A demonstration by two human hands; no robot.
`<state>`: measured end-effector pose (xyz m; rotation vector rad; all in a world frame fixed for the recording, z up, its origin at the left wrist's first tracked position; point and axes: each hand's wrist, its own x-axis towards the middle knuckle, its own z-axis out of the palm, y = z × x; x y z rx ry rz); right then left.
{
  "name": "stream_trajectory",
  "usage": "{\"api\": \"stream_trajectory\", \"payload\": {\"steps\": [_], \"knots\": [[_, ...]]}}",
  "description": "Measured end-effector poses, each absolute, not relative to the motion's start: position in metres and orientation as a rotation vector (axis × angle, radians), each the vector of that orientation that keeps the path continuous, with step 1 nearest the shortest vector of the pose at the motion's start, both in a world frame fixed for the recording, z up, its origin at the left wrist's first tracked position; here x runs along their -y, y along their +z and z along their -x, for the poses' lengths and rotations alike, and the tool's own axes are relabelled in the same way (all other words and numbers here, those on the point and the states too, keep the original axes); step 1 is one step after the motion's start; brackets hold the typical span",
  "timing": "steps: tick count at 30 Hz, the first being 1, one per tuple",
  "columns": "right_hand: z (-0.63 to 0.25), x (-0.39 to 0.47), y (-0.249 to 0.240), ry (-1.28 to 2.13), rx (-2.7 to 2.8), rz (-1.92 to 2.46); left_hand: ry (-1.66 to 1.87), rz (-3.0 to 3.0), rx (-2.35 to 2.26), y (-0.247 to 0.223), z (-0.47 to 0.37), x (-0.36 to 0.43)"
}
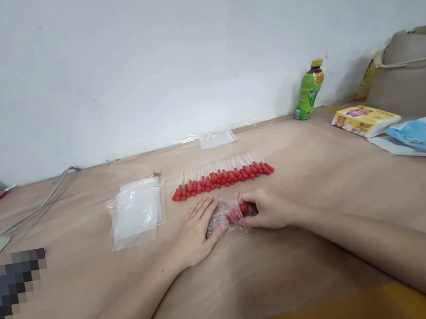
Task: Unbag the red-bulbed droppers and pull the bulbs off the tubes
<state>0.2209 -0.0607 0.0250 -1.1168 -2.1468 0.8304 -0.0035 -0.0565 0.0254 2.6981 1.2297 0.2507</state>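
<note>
Spreading across the near scene, a brown tabletop (336, 274) carries a row of red-bulbed droppers (222, 178) at far centre and a stack of clear bags (136, 214) to the left. Nearer, the left hand (198, 234) lies flat, fingers extended, against the left part of a small clear bag (219, 209); the right hand (267, 209) pinches red bulbs (235, 215) at the bag's right end, partly inside it.
</note>
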Motion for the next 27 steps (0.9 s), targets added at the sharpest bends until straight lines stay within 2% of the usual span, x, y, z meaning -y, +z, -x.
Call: {"api": "stream_trajectory", "payload": {"steps": [10,16,27], "knots": [[-0.228,0.047,0.016,1.386,1.707,0.969,0.237,-2.711,-1.188,0.024,0.007,0.056],[-0.232,0.049,0.02,1.487,1.693,0.968,0.206,-2.705,-1.205,0.023,0.007,0.055],[-0.246,0.042,0.013,1.461,1.445,1.096,0.227,-2.716,-1.186,0.025,0.007,0.055]]}}
